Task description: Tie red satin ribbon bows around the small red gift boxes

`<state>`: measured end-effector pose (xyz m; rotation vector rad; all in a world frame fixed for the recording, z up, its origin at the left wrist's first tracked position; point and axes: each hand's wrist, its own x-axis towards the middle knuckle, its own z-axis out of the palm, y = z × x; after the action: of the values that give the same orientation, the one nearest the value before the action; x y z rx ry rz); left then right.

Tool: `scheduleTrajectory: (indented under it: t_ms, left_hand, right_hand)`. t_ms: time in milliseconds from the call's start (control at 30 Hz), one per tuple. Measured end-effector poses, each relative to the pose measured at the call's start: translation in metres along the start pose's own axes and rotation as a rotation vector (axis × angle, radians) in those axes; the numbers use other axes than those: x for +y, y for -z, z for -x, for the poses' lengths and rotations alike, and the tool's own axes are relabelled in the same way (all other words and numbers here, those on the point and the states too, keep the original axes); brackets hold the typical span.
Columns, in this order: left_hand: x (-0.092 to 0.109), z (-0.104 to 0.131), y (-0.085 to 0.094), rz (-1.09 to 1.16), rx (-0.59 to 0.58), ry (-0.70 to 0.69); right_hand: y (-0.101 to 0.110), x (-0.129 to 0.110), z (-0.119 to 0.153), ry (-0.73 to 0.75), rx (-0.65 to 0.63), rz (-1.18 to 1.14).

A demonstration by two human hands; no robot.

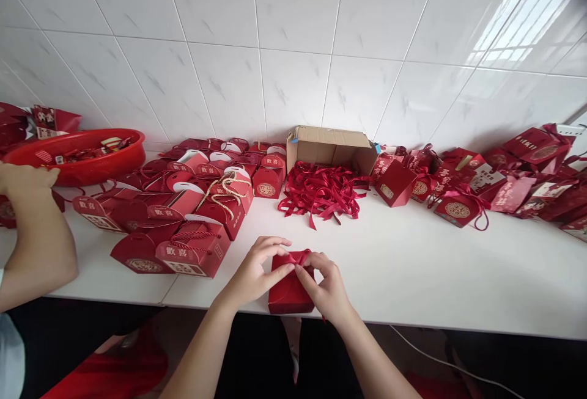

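- The small red box [290,299] sits at the near edge of the white table [426,277], right in front of the person, between the two hands.
- It looks like thin card, so I think it is light and a bit stiff. A hard squeeze could dent it. The best place to hold it is probably low down, flat on two sides.
- The red ribbon [299,258] is on top of the box. It looks shiny, so it may be soft and slippery. It is best pinched close to the middle, with fingertips.
- The left hand [257,269] pinches the ribbon with thumb and fingers. Its top finger sticks out, and the hand is loosely curled, not a fist.
- The right hand [326,281] pinches the ribbon from the other side. Its thumb tip is next to the left thumb tip, and its fingers bend over the box top.
- More ribbons [318,194] lie in a messy heap past the hands.
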<state>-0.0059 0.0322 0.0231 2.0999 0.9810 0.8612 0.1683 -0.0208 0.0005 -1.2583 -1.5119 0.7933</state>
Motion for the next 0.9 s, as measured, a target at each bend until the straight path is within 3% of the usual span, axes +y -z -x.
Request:
scheduleTrajectory:
  t_ms: [67,233,400,633,900]
  left_hand:
    - [0.0,0.005,-0.002,0.025,0.046,-0.011]
    - [0.004,0.011,-0.006,0.072,0.014,0.069]
    - [0.003,0.013,-0.012,0.101,0.057,0.124]
    - [-0.004,0.017,-0.019,0.083,0.125,0.132]
    - [-0.006,0.02,-0.017,0.079,0.092,0.118]
  right_hand:
    - [-0.001,0.0,0.0,0.004,0.02,-0.03]
    - [-0.003,-0.001,0.001,-0.003,0.01,-0.034]
    - [-0.002,-0.003,0.002,0.018,-0.002,0.017]
    - [-0.009,0.004,0.003,0.011,0.147,-0.021]
    - [-0.005,0.0,0.005,0.081,0.108,0.149]
